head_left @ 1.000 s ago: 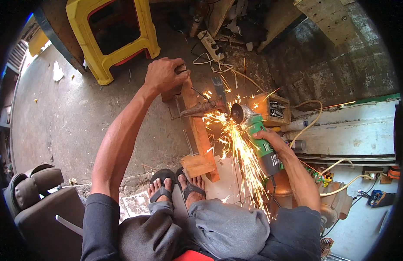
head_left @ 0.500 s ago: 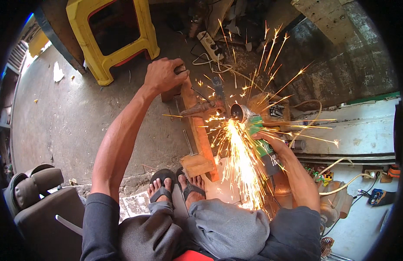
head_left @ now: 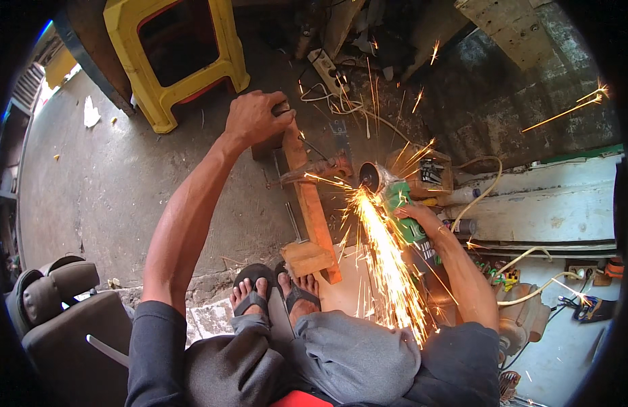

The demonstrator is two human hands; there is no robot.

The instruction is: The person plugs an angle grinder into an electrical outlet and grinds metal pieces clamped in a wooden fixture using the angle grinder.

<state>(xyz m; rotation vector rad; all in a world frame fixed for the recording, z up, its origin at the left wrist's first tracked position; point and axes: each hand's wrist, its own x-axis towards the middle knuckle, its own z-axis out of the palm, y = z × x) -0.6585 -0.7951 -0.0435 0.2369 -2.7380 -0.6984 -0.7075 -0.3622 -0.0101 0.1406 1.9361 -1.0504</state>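
Note:
My right hand point(head_left: 414, 216) is wrapped round the body of a green angle grinder point(head_left: 398, 195). A bright stream of sparks pours down from its round disc and guard point(head_left: 369, 176) toward my right knee. My left hand point(head_left: 259, 117) is closed over the far end of an orange-brown wooden bar point(head_left: 315, 214); its fingertips are partly hidden. Across the bar lies a rusty metal piece point(head_left: 317, 169), its right end near the disc. Sparks hide whether the disc touches it. A short wooden block point(head_left: 306, 259) sits across the bar's near end, close to my sandalled feet.
A yellow plastic stool point(head_left: 166, 88) stands at the far left, and a dark padded seat point(head_left: 70, 339) at the near left. Behind the work, a white power strip point(head_left: 327, 71) lies among cables. To the right are a wooden box of tools point(head_left: 430, 173) and a bench grinder point(head_left: 520, 315).
The spark stream now slants further right toward my knee, and fewer sparks fan upward and sideways. The grinder has turned slightly in my right hand's grip; my left hand stays in place.

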